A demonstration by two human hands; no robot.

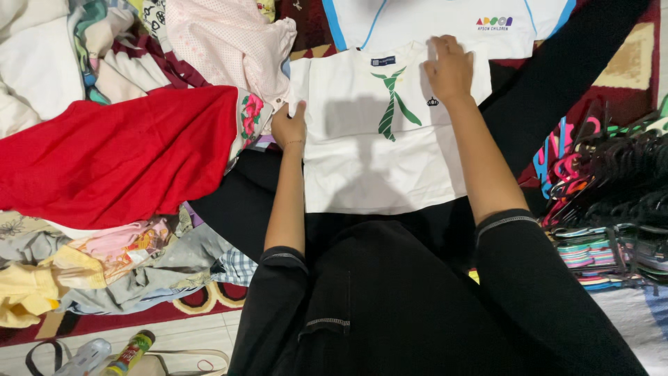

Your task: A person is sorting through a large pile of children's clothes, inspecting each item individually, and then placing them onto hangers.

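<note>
White shirt [379, 150] with a green printed tie lies flat across the person's black-clad lap, left hand [289, 127] pinching its left edge with fingers curled and mostly hidden, right hand [449, 68] pressed flat, fingers together, on the right shoulder, whose sleeve is folded under.

Both arms reach forward, left hand [288, 128] pinching, right hand [449, 69] pressed flat.
</note>
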